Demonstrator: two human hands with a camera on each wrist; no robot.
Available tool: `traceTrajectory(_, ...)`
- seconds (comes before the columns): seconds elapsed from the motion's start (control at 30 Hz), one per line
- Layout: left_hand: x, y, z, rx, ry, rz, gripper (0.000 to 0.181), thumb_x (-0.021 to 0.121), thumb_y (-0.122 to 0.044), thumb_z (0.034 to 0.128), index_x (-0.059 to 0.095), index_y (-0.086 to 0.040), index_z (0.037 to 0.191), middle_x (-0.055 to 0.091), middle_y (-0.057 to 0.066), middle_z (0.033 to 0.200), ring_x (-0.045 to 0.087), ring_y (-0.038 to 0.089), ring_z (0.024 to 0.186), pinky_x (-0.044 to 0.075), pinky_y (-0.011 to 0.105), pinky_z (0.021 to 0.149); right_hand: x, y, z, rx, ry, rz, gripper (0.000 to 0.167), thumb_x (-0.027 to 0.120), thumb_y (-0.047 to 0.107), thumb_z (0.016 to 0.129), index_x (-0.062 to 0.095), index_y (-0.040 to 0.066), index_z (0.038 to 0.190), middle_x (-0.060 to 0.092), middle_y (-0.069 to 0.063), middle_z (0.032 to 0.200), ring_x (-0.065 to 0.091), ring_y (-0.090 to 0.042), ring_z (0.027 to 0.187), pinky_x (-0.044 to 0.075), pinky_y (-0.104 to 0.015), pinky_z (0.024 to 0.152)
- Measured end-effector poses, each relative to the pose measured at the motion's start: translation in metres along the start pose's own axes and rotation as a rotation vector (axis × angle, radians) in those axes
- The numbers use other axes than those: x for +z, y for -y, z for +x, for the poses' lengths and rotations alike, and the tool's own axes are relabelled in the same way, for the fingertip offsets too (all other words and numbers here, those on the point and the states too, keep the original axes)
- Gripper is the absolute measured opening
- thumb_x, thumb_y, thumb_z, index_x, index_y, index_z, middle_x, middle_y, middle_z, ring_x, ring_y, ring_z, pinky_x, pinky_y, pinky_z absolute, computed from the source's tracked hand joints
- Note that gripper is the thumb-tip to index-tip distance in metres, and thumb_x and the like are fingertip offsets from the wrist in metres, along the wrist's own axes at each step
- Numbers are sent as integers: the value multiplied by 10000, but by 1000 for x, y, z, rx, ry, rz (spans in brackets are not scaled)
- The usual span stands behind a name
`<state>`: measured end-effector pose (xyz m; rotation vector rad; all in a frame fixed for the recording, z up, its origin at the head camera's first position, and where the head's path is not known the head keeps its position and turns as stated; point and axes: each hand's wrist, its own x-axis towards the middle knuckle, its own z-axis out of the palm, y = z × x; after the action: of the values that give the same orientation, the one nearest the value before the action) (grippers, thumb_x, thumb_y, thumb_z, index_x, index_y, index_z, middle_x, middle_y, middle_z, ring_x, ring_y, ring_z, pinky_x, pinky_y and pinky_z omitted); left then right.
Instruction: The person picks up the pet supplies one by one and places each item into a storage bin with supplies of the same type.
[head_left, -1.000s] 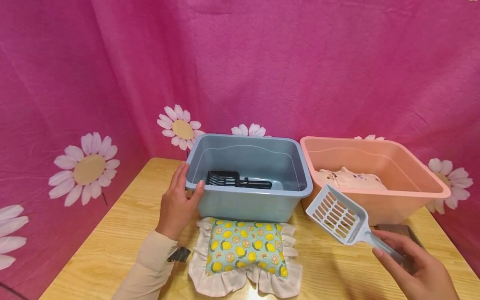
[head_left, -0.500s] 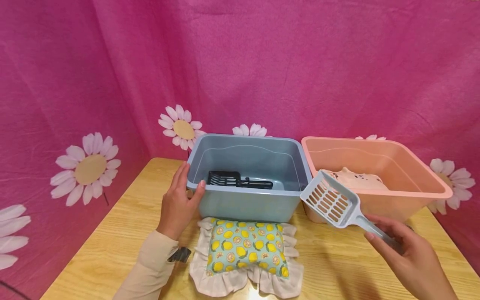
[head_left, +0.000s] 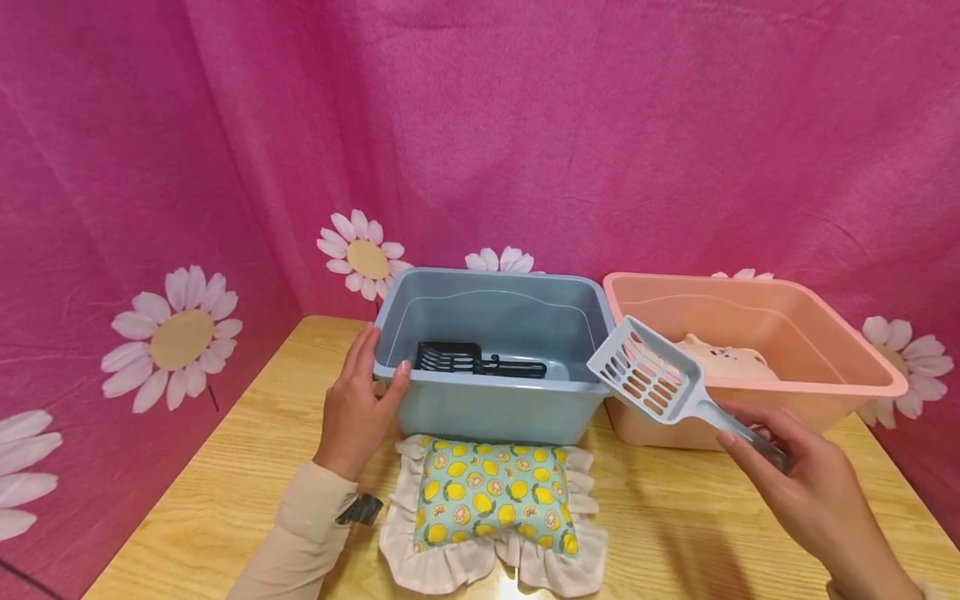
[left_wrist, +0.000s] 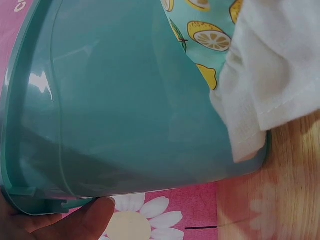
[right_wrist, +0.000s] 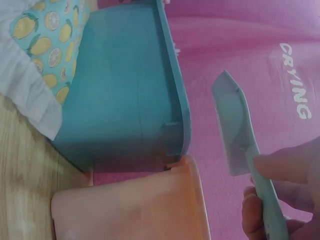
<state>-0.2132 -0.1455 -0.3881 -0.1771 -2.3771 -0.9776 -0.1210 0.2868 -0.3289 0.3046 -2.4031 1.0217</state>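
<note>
My right hand (head_left: 806,479) grips the handle of a light blue slotted scoop (head_left: 652,375), held up in front of the blue and pink bins where they meet. In the right wrist view the scoop (right_wrist: 235,125) appears side-on, the fingers around its handle. My left hand (head_left: 360,404) holds the near left corner of the blue bin (head_left: 487,417), thumb over the rim; the left wrist view shows the fingertips at the bin's (left_wrist: 125,100) rim. A black slotted scoop (head_left: 480,362) lies inside the blue bin.
The pink bin (head_left: 810,400) stands right of the blue one, a cream cloth item (head_left: 723,362) inside. A lemon-print cushion (head_left: 495,500) with white ruffles lies before the blue bin on the wooden table (head_left: 247,450). A magenta flowered curtain (head_left: 480,125) hangs behind.
My right hand has moved left and up with the light blue scoop, whose head now overlaps the blue bin's right edge in view. My left hand has stayed at the corner.
</note>
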Motion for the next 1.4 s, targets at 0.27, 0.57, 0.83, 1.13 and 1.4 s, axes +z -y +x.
traceTrajectory(0.27,-1,0,-2,3,-15,-3,684,582,-413,935,343,-102,1496,335,71,1536,526,353,1242,517,489,829,8,6,8,-57,-8,46,390,718,-78,800,673,52,1165,638,68,984,553,-10,763,451,-72,634)
traceTrajectory(0.57,2,2,-1,14,0,-4,701,550,-460,940,335,-94,1498,322,77,1544,520,355,1249,517,485,830,14,8,17,-219,-57,6,471,722,-163,735,686,59,1149,627,16,965,506,-29,790,397,-76,674)
traceTrajectory(0.83,2,2,-1,7,-9,-4,692,573,-424,937,332,-103,1501,326,85,1540,516,351,1253,519,485,831,21,13,28,-266,-43,-17,459,734,-124,749,688,74,1161,643,-5,999,506,-34,829,384,-92,710)
traceTrajectory(1.13,0,1,0,5,1,4,681,567,-423,940,347,-90,1492,335,90,1535,513,354,1254,509,485,856,30,19,40,-277,-8,11,393,720,-100,782,686,44,1146,657,-31,1015,530,-51,887,398,-96,738)
traceTrajectory(1.4,1,2,1,-5,9,13,687,543,-452,945,335,-104,1500,322,84,1543,507,357,1261,500,490,870,44,21,46,-238,37,69,340,704,-47,829,682,50,1154,661,-12,1021,550,-58,897,415,-104,739)
